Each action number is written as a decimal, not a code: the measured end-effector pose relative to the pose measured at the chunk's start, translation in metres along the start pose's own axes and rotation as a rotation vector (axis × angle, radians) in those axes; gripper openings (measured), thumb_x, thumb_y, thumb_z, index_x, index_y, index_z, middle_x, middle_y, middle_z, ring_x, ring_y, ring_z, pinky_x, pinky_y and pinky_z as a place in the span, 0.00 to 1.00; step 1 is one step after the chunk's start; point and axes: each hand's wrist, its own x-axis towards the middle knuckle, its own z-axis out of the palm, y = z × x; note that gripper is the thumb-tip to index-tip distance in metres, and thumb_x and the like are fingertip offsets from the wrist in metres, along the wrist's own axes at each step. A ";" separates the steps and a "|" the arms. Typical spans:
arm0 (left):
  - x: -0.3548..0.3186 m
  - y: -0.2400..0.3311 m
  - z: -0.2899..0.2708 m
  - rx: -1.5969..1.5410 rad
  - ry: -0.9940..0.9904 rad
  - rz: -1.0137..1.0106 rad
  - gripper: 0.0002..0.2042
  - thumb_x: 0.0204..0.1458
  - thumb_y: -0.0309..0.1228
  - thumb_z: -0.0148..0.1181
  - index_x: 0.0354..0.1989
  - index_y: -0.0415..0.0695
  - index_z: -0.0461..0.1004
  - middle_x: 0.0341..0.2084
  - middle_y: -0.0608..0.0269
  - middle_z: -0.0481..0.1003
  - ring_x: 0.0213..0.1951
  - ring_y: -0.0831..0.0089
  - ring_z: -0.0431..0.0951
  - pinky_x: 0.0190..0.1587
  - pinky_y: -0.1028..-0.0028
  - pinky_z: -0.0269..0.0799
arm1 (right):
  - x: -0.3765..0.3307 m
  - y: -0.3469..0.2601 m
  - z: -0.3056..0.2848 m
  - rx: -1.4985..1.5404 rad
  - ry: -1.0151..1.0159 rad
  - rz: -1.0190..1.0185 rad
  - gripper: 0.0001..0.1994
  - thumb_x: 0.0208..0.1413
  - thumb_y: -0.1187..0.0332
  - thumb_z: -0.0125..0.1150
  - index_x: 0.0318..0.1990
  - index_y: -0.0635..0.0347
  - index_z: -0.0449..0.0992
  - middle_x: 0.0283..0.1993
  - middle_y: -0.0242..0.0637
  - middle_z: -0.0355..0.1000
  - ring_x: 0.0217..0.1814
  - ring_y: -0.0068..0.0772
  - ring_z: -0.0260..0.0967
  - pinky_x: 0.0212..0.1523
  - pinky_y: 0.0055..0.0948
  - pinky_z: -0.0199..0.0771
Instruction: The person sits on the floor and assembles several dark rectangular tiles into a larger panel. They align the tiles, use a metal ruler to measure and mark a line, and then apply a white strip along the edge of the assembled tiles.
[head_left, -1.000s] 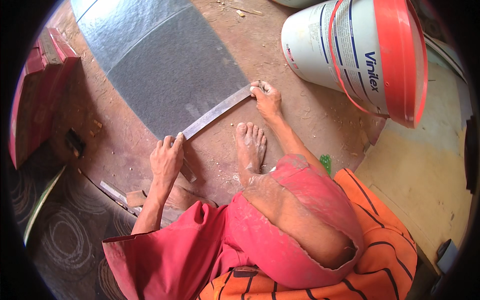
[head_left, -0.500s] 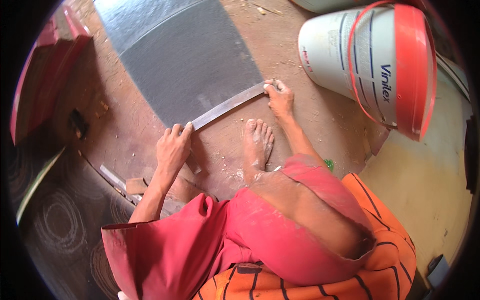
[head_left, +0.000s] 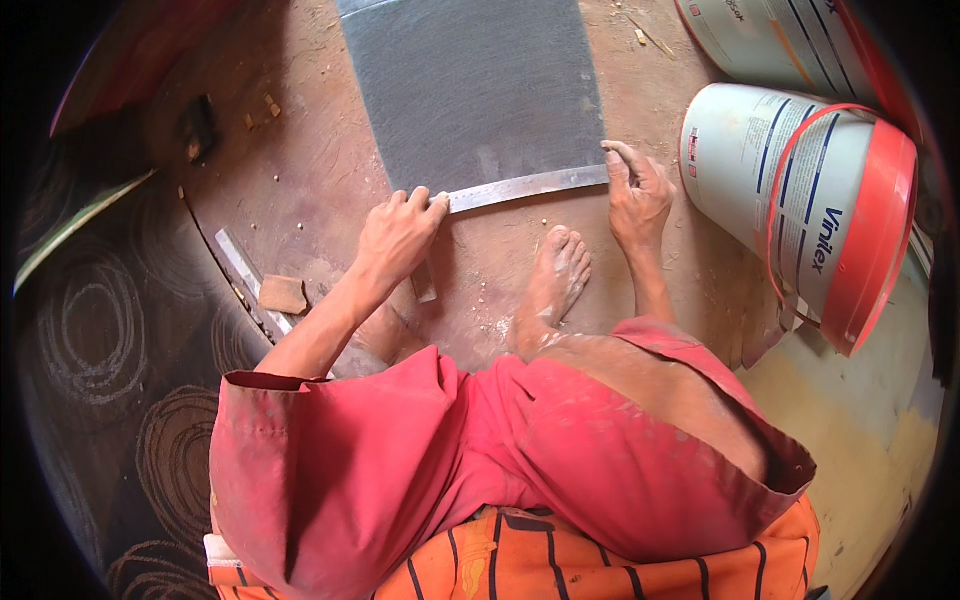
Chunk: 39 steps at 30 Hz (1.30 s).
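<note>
A long flat metal strip (head_left: 520,187) lies along the near edge of a grey mesh sheet (head_left: 470,85) spread on the dusty brown floor. My left hand (head_left: 398,235) presses down on the strip's left end, fingers curled over it. My right hand (head_left: 635,190) holds the strip's right end at the sheet's corner. My bare right foot (head_left: 553,285) rests on the floor just below the strip, between the two hands. I wear red sleeves and sit low over the work.
Two white plastic buckets (head_left: 800,195) with red rims lie on their sides at the right. A small wooden block (head_left: 283,294) and a thin metal bar (head_left: 245,280) lie at the left. A dark patterned mat (head_left: 90,340) covers the left floor.
The view has swung so the mesh sheet and strip now lie nearly level across the top. Both hands stay on the strip's ends, which sits squarer along the sheet's near edge.
</note>
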 end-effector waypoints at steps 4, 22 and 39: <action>-0.002 -0.001 0.002 -0.016 -0.003 0.001 0.13 0.48 0.27 0.55 0.44 0.43 0.72 0.31 0.59 0.71 0.32 0.64 0.77 0.29 0.70 0.77 | -0.011 -0.021 0.009 0.377 -0.370 0.015 0.10 0.56 0.66 0.56 0.41 0.58 0.80 0.30 0.37 0.77 0.32 0.27 0.73 0.35 0.27 0.71; -0.003 -0.001 0.002 -0.021 0.003 -0.002 0.16 0.47 0.26 0.57 0.46 0.43 0.73 0.33 0.60 0.72 0.34 0.65 0.78 0.32 0.71 0.77 | -0.035 -0.045 0.080 -0.043 -0.674 -0.207 0.11 0.57 0.63 0.54 0.44 0.56 0.73 0.28 0.50 0.74 0.33 0.53 0.74 0.34 0.48 0.71; -0.003 -0.002 0.007 -0.002 -0.002 -0.002 0.14 0.47 0.27 0.56 0.44 0.42 0.74 0.32 0.59 0.74 0.35 0.64 0.78 0.34 0.70 0.78 | 0.005 -0.043 0.095 -0.136 -0.788 -0.375 0.11 0.53 0.59 0.56 0.38 0.52 0.78 0.28 0.42 0.76 0.33 0.45 0.76 0.37 0.42 0.74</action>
